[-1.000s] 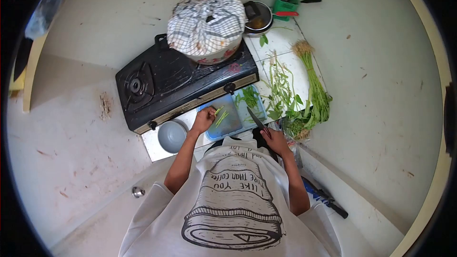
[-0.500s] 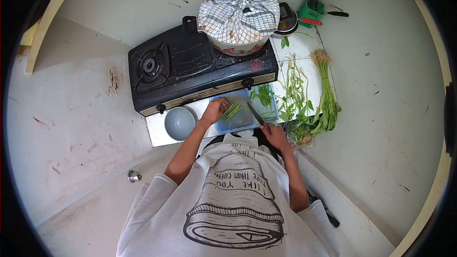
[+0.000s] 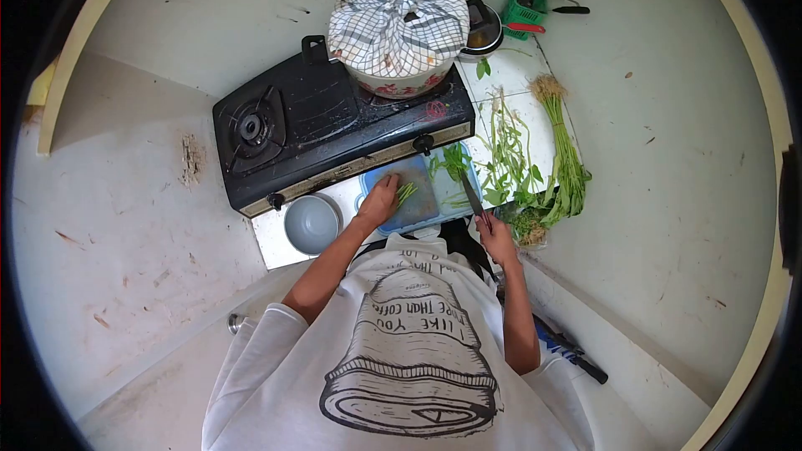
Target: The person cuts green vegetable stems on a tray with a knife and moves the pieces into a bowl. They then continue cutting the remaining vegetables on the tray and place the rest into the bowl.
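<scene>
My left hand (image 3: 381, 200) is closed at the left part of a blue cutting board (image 3: 415, 210), with cut green stems (image 3: 406, 193) in its fingers. My right hand (image 3: 494, 236) grips the handle of a knife (image 3: 472, 195). The blade points up and away over the right part of the board, its tip beside a small heap of green leaves (image 3: 454, 159). Loose leafy stems (image 3: 507, 150) lie on the white tiles right of the board.
A black gas stove (image 3: 326, 121) stands behind the board, bearing a cloth-covered pot (image 3: 399, 25). A grey bowl (image 3: 312, 224) is at the left. At the right lie a rooted green bundle (image 3: 564, 138) and a green basket (image 3: 525, 13) with utensils.
The knife has swung right and away, from the board's middle to the leaves. My left hand has closed over the cut stems. The whole view has shifted slightly.
</scene>
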`<action>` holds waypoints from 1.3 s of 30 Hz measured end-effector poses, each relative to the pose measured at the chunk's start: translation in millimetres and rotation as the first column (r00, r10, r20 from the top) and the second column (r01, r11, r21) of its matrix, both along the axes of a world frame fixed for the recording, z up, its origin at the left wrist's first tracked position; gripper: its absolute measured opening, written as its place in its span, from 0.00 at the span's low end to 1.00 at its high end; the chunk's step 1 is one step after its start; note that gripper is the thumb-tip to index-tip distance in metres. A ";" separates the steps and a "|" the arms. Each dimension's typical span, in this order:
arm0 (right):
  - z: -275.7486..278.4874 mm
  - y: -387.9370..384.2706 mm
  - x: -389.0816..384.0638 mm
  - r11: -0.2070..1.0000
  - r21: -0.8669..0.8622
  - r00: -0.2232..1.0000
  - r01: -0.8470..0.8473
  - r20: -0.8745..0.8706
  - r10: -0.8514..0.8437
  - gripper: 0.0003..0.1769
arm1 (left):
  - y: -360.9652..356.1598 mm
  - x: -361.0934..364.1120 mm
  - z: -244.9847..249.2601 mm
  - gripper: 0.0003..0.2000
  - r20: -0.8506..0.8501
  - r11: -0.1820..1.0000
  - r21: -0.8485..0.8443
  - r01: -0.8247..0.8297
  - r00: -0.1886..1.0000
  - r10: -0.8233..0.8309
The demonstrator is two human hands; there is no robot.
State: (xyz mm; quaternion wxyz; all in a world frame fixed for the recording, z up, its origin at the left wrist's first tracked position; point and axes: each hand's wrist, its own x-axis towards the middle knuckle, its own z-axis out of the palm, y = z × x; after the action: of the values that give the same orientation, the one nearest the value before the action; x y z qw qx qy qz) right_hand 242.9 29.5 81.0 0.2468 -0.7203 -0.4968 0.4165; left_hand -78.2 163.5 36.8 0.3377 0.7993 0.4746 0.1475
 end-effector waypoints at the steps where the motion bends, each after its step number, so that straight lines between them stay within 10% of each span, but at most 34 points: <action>1: 3.8 -1.3 1.3 0.999 -0.041 1.000 0.013 -0.005 -0.013 0.23 | 0.5 0.4 3.1 0.21 0.015 1.000 -0.024 -0.009 1.000 0.009; 39: -15.6 45.0 -62.5 0.882 -0.077 0.827 -0.466 0.317 0.464 0.22 | -28.4 -30.8 8.7 0.10 0.231 0.958 -0.090 -0.272 0.930 0.286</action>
State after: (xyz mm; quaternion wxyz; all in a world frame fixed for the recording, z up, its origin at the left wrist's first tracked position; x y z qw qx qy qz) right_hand 180.4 74.5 65.4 0.0538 -0.6359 -0.6916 0.3381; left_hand -109.0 135.1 45.6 0.3912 0.6898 0.5427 0.2768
